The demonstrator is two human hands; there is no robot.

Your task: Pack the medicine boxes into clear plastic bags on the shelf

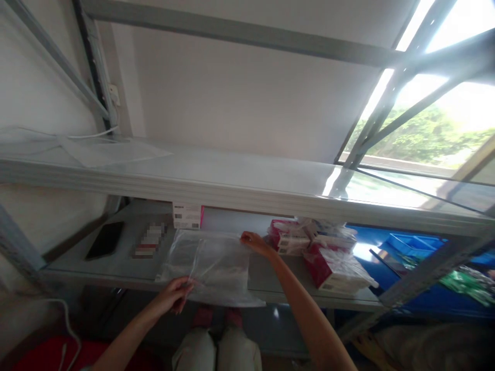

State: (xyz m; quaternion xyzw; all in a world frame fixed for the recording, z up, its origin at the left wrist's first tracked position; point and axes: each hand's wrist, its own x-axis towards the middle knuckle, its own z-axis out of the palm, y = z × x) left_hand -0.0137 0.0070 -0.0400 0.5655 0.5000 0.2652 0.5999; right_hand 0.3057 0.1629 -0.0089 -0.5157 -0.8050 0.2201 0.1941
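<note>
Holding a clear plastic bag [222,265], left fingers [184,289] loosely curled, right fingers [246,237] pinched

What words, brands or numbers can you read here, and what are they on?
None can be read for certain.
White box: small print and barcodes, too small and blurred.
Wrapped boxes at right: labels too blurred.
Item with a red stripe: pixelated, unreadable.
Clear plastic under the hands: no print that I can make out.

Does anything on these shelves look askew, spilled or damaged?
Nothing looks spilled or clearly damaged. Mildly untidy: the clear plastic bag appears to overhang the front of the lower shelf, and thin pale sheeting lies askew on the upper shelf, left.
</note>
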